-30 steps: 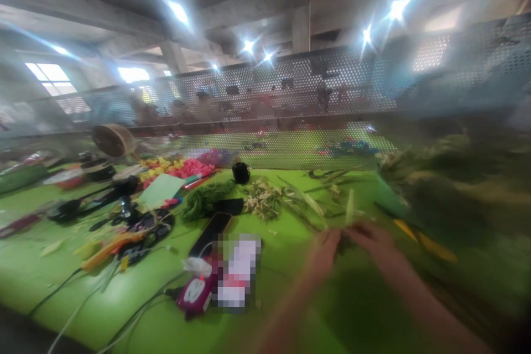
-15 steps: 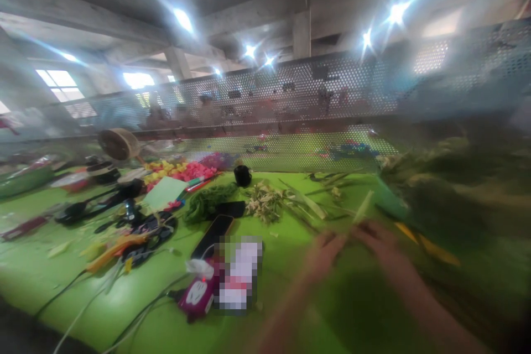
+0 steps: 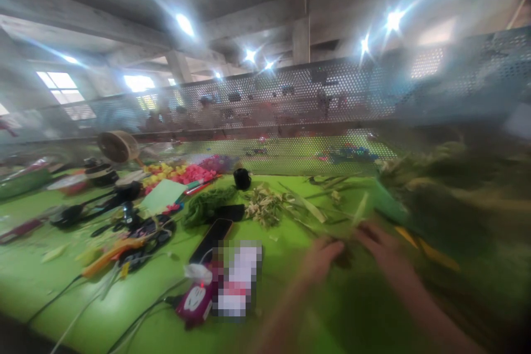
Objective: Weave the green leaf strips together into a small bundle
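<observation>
A pale green leaf strip (image 3: 360, 209), flat and narrow, sticks up from the fingers of my right hand (image 3: 378, 240), which is closed on its lower end. Close by on the left, my left hand (image 3: 321, 259) is closed with the thumb over the fingers. Something dark and blurred shows beside its fingertips, too unclear to name. Beyond the hands lies a heap of small pale curled leaf pieces (image 3: 265, 206), with longer pale strips (image 3: 309, 204) beside it. A big bundle of dry greenish leaves (image 3: 452, 182) fills the right side, partly blurred.
On the green table (image 3: 136, 310) lie a dark phone (image 3: 212, 239), a pixelated phone-like object (image 3: 238, 279), a purple power socket (image 3: 196, 300) with cables, and an orange-handled tool (image 3: 112, 256). Pink and yellow flowers (image 3: 182, 174) and a black cup-like object (image 3: 242, 178) stand near the perforated screen (image 3: 290, 105).
My hands have moved slightly apart, the left one going down and left. The leaf strip stays at my right hand. The view has tilted a little.
</observation>
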Demonstrator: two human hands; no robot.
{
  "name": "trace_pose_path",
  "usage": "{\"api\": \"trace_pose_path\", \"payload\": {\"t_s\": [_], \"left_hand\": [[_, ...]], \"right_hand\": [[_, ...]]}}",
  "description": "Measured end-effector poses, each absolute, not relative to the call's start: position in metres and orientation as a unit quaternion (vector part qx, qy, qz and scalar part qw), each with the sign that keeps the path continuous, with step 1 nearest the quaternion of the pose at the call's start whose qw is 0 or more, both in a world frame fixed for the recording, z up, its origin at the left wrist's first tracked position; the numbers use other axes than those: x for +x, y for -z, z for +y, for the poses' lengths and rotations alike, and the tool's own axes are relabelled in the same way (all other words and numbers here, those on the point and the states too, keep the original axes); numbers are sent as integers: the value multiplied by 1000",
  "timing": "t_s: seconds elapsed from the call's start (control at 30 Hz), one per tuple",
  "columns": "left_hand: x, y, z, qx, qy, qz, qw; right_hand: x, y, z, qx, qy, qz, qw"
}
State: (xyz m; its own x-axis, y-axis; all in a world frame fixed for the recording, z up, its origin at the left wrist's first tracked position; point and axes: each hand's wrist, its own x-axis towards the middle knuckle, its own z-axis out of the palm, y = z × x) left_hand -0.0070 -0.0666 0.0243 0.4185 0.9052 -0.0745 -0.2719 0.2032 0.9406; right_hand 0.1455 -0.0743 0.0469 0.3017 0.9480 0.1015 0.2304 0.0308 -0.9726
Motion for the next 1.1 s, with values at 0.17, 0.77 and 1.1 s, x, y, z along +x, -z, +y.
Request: {"api": "trace_pose_path", "payload": {"t_s": [0.17, 0.77, 1.1], "left_hand": [[-9, -30, -68, 384, -453, 329, 734], [-14, -22, -56, 380, -496, 335, 705], [-20, -21, -57, 510, -418, 363, 658]], "right_hand": [[147, -40, -76, -629, -287, -497, 525], [120, -46, -99, -601, -269, -655, 371], [144, -48, -91, -622, -199, -646, 394]]}}
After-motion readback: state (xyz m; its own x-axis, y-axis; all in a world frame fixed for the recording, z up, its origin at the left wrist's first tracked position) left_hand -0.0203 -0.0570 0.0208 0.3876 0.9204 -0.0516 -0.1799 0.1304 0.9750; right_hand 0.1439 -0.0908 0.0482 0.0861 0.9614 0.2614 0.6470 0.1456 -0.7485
